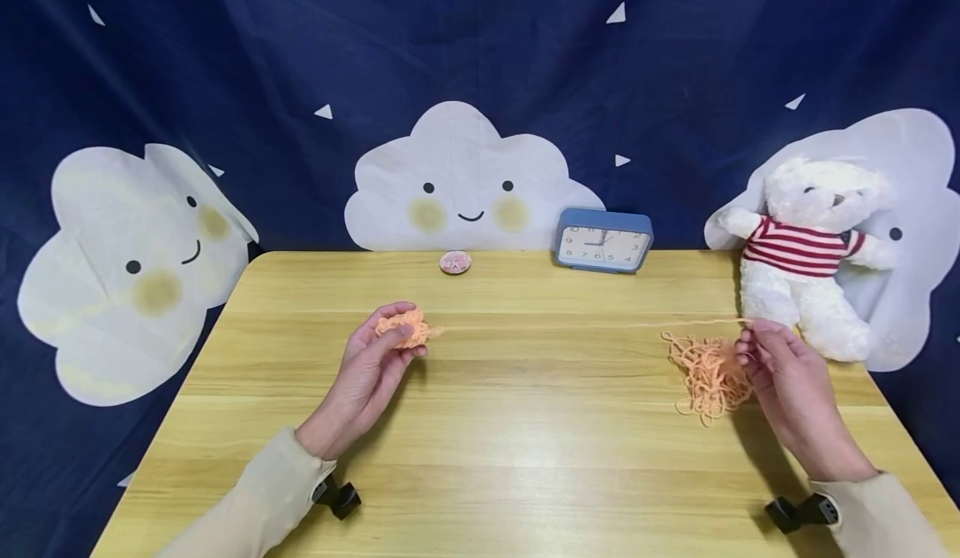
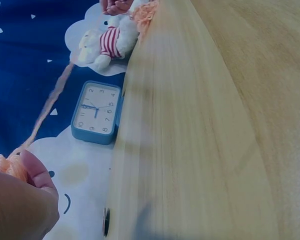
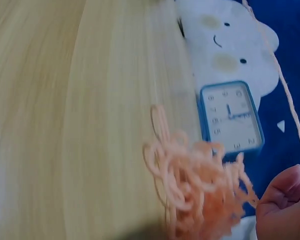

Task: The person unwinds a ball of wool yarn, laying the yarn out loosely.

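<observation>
Left hand [image 1: 375, 362] around yarn ball [image 1: 402, 328]

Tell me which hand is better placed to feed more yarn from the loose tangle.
Right. The right hand pinches the strand right beside the loose tangle on the table. The left hand holds the small wound ball, far from it.
</observation>
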Available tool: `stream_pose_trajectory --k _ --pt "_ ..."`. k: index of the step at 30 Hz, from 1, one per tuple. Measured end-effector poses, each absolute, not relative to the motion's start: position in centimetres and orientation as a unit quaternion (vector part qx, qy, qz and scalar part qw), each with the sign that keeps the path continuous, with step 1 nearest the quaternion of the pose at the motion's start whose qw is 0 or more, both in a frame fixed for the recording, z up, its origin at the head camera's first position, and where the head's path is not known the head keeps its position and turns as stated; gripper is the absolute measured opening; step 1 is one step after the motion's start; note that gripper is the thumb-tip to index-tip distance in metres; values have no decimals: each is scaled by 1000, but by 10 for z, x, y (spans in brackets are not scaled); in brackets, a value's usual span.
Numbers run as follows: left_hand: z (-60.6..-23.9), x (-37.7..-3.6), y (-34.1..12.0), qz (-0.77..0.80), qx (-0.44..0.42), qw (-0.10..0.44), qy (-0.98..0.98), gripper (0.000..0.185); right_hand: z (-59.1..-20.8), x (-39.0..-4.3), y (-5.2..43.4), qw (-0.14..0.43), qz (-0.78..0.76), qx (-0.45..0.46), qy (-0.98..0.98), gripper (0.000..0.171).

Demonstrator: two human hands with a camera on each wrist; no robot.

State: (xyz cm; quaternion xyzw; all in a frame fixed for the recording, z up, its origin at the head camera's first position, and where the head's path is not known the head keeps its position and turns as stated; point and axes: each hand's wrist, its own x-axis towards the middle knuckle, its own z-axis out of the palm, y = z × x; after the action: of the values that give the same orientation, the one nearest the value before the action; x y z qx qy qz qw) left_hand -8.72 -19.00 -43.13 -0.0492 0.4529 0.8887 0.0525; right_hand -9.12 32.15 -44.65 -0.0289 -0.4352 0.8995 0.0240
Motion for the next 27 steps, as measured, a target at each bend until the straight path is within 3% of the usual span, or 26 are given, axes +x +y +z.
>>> stream_pose_trajectory --k 15,23,27 --pt "-430 -88 -190 891 -53 48 448 30 -452 -88 362 38 919 -55 -388 29" --pt "-430 -89 -188 899 -57 44 432 26 -459 -86 384 11 886 -71 -459 32" --pt "-430 -88 -188 902 -58 46 425 23 -464 -85 390 -35 838 -89 -537 34"
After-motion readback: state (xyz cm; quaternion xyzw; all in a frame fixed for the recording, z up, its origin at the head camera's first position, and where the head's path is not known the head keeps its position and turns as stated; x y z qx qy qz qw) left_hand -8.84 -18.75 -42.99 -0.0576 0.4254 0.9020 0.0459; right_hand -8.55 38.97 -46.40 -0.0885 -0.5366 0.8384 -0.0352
